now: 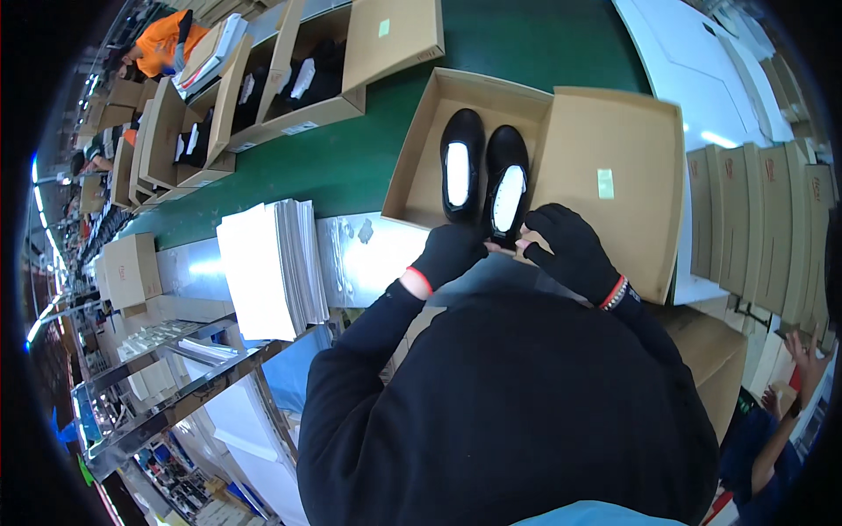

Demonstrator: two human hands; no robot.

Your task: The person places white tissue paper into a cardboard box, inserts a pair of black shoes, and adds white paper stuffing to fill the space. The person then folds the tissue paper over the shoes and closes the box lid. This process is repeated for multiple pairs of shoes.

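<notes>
The right hand (pixel 574 256), in a black glove with bare fingertips showing, has its thumb and forefinger at the heel of the right-hand shoe (pixel 505 145); whether they pinch it cannot be told. The left hand (pixel 449 254), also black-gloved, lies just below the heel of the left-hand shoe (pixel 464 130), its fingers curled and mostly hidden, so their grip on anything cannot be told either.

The two shoes are plain, black and low-cut, with rounded toes and a smooth, faintly shiny surface. They lie side by side, soles down and toes pointing away from the person. A long white insert fills each opening, one in the left-hand shoe (pixel 458 175), the other in its mate (pixel 508 198). The left-hand shoe sits a little farther forward.

Both are in a brown cardboard shoebox (pixel 409 172), whose hinged lid (pixel 645 145) is folded open to the right and bears a pale green paper rectangle (pixel 605 184). Beneath is a green work surface (pixel 351 167). Left of the box stands a stack of white paper sheets (pixel 254 272); farther off, open shoeboxes hold more black shoes (pixel 329 74).
</notes>
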